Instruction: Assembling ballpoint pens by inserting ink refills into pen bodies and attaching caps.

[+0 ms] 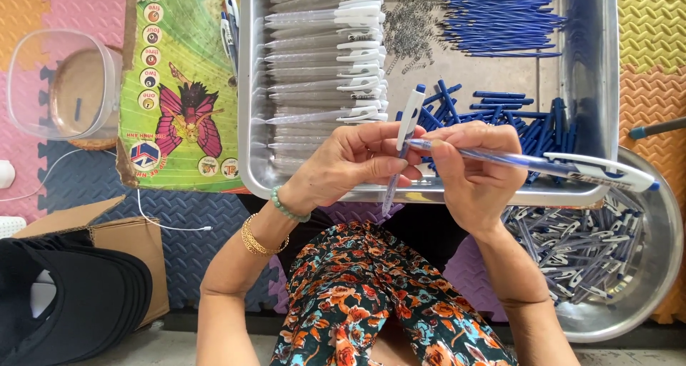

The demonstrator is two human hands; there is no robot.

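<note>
In the head view, the left hand (pixel 350 162) pinches an upright pen (pixel 406 127) with a white clip and blue tip between thumb and fingers, its clear barrel running down below the fingers. The right hand (pixel 475 169) closes its fingers around a second pen (pixel 564 167) that lies nearly level, its white clip end pointing right over the round bowl. The two hands touch at the fingertips, just above the near rim of the metal tray (pixel 251 159).

Inside the tray, clear pen barrels with white clips (pixel 325 66) are stacked on the left, a heap of small metal springs (pixel 411 23) lies in the middle, thin blue refills (pixel 500 16) are bundled at the top right, and short blue parts (pixel 500 112) are scattered behind the hands. The round metal bowl (pixel 643 294) on the right holds finished pens (pixel 579 248). A clear plastic tub (pixel 61 84) sits on the foam floor mat (pixel 171 216) at far left, beside a green printed board (pixel 179 87). A black cap (pixel 71 302) rests by a cardboard box (pixel 128 237).
</note>
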